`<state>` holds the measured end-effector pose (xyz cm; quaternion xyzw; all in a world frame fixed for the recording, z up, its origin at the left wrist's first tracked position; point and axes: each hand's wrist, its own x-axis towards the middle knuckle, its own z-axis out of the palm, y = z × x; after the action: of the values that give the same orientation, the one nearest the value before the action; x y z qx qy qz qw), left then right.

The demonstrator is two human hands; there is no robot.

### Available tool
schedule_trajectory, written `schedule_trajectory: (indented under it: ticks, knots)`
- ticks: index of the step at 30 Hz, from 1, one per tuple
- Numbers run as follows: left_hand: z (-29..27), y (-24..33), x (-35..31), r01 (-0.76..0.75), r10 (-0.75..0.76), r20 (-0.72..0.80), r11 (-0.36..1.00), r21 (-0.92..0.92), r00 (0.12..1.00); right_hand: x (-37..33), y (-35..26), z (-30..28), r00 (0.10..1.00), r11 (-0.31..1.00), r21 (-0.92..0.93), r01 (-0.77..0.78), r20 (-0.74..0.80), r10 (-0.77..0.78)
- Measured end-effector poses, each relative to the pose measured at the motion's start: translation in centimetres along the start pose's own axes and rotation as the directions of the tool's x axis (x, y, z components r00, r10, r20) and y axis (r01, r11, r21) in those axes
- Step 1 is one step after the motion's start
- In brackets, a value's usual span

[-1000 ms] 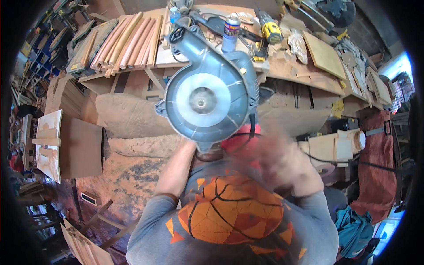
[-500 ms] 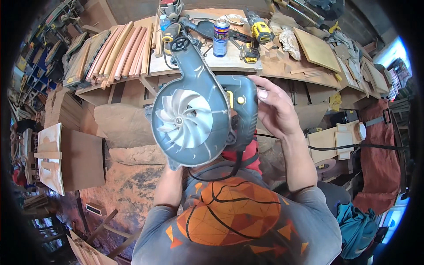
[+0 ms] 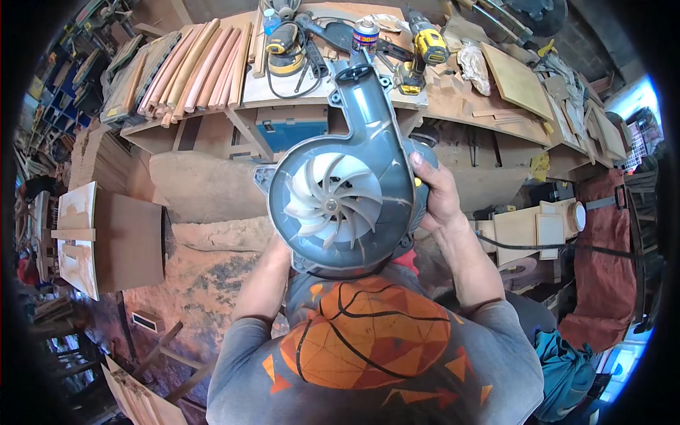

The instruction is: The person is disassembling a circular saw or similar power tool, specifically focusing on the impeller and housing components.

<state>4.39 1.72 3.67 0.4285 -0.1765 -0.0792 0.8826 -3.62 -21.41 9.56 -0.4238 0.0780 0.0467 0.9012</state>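
Observation:
An opened electric blower (image 3: 391,177) is held up in front of my chest, its grey housing facing me. Inside the round casing sits a pale finned impeller (image 3: 333,202), and the outlet neck points away toward the workbench. My right hand (image 3: 440,191) grips the blower's right edge, the thumb pressed on the housing rim and the other fingers behind. Of my left hand (image 3: 279,249), only the part near the wrist shows beside the casing's lower left; its fingers are hidden behind the blower.
Ahead stands a workbench (image 3: 258,88) with a stack of wooden rods (image 3: 202,71), a sander (image 3: 285,53), a spray can (image 3: 365,34) and a yellow-black drill (image 3: 427,44). A black cord (image 3: 552,245) runs off to the right. At left is a wooden box (image 3: 127,237).
The blower has moved right and toward me and turned, bringing its open face more fully toward me. My right hand has gone from loose fingers beside it to gripping its edge.

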Motion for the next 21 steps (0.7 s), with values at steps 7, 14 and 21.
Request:
schedule_trajectory:
  ticks: [7,14,21]
  knots:
    - [0.5,-0.5,0.4,0.009,-0.009,0.011,1.000,-0.014,1.000,0.6,-0.8,0.3,0.995,0.997,0.072,0.031,0.093,-0.038]
    - [1.0,-0.5,-0.4,0.026,-0.026,0.014,0.999,-0.031,1.000,0.5,-1.0,1.0,0.998,0.999,0.040,0.019,0.056,-0.022]
    - [0.9,-0.4,-1.0,0.028,-0.028,-0.001,0.998,-0.052,1.000,0.7,0.0,0.2,0.999,0.995,-0.085,0.048,0.001,-0.049]
